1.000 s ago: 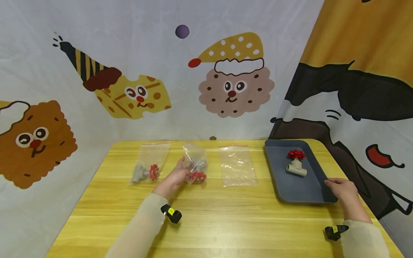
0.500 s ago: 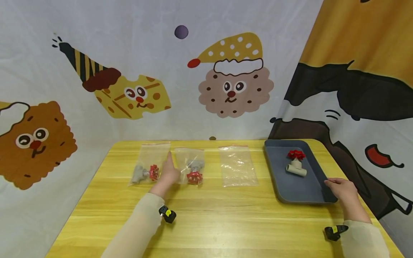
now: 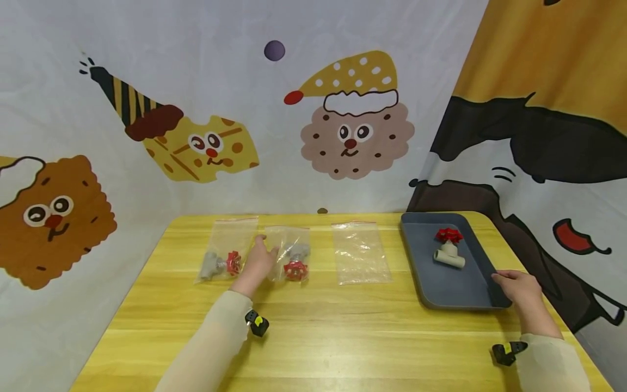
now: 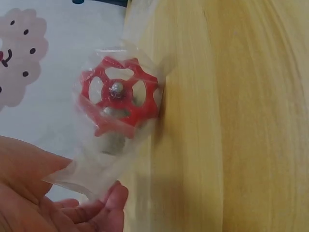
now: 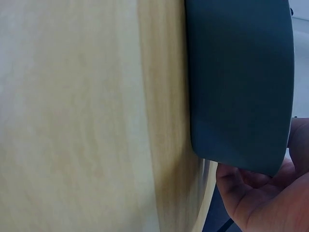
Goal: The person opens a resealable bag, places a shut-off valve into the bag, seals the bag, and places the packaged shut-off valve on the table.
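Note:
My left hand [image 3: 259, 260] is at the left edge of the middle clear zip bag [image 3: 276, 256], which holds a valve with a red handwheel [image 3: 295, 270]. In the left wrist view, the bag's edge [image 4: 79, 181] lies between my thumb and fingers [image 4: 116, 198], which stand apart. To the left lies another zip bag [image 3: 232, 234] with a red-wheeled valve [image 3: 233, 263] inside. My right hand [image 3: 521, 288] grips the right rim of a grey tray [image 3: 460, 291], thumb above and fingers below it. A beige valve [image 3: 449, 253] with a red wheel sits in that tray.
A flat zip bag [image 3: 361, 253] with nothing visible inside lies between the middle bag and the tray. All of this rests on a yellow wooden table [image 3: 343, 337]. A printed cloth [image 3: 274, 136] hangs behind the table.
The middle bag, earlier raised in my left hand, now lies flat on the table. My left hand has moved left from it, then slightly back. My right hand keeps its place on the tray.

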### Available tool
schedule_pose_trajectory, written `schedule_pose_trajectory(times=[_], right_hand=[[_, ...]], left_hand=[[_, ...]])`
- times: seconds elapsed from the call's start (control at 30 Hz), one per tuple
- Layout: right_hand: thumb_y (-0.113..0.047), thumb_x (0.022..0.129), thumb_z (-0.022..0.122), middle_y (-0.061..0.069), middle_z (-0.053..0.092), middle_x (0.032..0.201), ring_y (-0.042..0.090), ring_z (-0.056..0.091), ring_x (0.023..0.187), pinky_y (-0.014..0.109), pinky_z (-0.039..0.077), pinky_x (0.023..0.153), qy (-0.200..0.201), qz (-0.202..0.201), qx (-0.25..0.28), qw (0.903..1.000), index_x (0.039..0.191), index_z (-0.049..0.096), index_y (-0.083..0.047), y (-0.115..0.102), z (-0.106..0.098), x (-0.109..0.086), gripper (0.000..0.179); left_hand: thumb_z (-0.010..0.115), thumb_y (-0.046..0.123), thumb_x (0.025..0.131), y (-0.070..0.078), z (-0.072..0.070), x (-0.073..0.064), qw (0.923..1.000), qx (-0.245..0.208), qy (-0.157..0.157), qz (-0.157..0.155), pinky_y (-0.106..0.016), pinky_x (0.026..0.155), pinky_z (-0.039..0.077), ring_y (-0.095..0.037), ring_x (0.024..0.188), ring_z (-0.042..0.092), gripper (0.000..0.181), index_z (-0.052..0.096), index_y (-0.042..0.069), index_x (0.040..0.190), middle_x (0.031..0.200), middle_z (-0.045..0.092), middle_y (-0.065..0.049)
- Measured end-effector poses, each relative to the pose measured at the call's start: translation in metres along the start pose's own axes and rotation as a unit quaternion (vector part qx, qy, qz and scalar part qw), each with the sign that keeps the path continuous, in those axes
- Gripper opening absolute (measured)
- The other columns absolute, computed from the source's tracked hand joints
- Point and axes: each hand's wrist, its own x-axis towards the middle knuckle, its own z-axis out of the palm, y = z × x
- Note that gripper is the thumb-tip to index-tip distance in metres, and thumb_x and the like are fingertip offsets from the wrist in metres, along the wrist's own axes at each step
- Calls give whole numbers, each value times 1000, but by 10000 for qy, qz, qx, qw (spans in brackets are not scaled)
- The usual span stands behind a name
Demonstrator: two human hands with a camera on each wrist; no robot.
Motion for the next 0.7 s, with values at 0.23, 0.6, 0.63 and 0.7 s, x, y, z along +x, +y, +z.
schedule_pose_trajectory(times=[0.23,0.6,0.63,0.7], right_hand=[[-29,97,50,35,32,141,51,33,125,61,34,100,-12,18,-16,10000,133,43,11,0,0,0,54],[-28,97,50,35,31,141,51,33,126,62,33,101,29,41,54,10000,132,44,11,0,1,1,53],[-28,97,50,35,32,141,51,33,126,62,34,101,33,39,37,10000,132,44,11,0,1,1,53],[-29,97,50,35,31,141,51,33,125,61,34,101,34,51,25,10000,133,43,11,0,1,1,54]], left_hand=[[50,15,97,-2,0,6,9995,-260,162,-73,-29,52,44,-19,59,51,48,28,7,140,83,57,-14],[53,-4,84,-1,1,6,9978,421,201,480,-44,90,49,-35,101,57,27,64,-3,108,108,60,-23],[56,-2,84,0,1,5,9978,425,193,477,-46,93,47,-38,105,55,28,63,-4,111,114,56,-25],[62,4,86,1,2,3,9971,513,289,486,-47,99,44,-41,115,50,34,60,-3,119,127,48,-27]])
